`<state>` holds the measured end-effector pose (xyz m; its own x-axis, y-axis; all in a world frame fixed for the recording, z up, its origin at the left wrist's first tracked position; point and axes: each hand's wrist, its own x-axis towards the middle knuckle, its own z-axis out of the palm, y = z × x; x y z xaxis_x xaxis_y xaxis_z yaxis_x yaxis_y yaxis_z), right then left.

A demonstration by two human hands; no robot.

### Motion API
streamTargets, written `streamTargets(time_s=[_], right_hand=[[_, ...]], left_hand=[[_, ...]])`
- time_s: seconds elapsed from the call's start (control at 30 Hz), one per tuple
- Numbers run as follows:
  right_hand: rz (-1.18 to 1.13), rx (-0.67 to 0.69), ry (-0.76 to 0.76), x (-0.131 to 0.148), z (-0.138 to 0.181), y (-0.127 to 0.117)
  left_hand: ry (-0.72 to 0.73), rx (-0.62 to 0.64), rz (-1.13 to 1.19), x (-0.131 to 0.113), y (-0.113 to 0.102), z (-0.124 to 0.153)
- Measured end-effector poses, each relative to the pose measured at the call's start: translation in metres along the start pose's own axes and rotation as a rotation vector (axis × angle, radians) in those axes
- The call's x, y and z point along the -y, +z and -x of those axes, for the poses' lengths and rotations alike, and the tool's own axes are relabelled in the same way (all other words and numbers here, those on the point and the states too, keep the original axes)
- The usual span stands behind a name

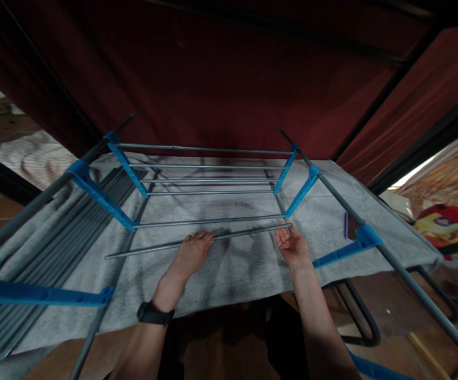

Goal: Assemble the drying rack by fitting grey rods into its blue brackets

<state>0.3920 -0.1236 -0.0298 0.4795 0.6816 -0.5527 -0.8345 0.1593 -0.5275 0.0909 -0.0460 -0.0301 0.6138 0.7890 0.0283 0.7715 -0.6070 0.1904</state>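
Note:
A loose grey metal rod lies across the near part of a rack frame, tilted slightly up to the right. My left hand is closed over its middle from above, with a dark watch on that wrist. Palm up at the rod's right end is my right hand, its fingers loosely spread under and beside the end. Whether they bear any of its weight is unclear. The frame has blue plastic brackets on long side poles. Several fitted crossbars span it beyond my hands.
A bundle of grey rods lies on the left of the grey cloth. A phone-like object rests on the cloth at right. Dark red fabric hangs behind. Black metal tubing and a red-yellow package are at right.

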Motion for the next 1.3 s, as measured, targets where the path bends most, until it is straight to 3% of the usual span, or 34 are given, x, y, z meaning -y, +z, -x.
streamTargets(time_s=[0.33, 0.8, 1.1, 1.3], right_hand=[[0.050, -0.027, 0.000, 0.005, -0.006, -0.011], [0.295, -0.073, 0.019, -0.005, -0.010, -0.012], [0.264, -0.211, -0.054, 0.019, -0.025, -0.030], [0.273, -0.223, -0.051, 0.028, -0.032, -0.039]], left_hand=[[-0.021, -0.040, 0.069, -0.011, -0.004, 0.001], [0.093, -0.030, 0.099, -0.036, 0.011, -0.001], [0.034, -0.020, 0.108, -0.018, -0.002, 0.005], [0.033, 0.032, 0.103, -0.007, -0.010, 0.014]])
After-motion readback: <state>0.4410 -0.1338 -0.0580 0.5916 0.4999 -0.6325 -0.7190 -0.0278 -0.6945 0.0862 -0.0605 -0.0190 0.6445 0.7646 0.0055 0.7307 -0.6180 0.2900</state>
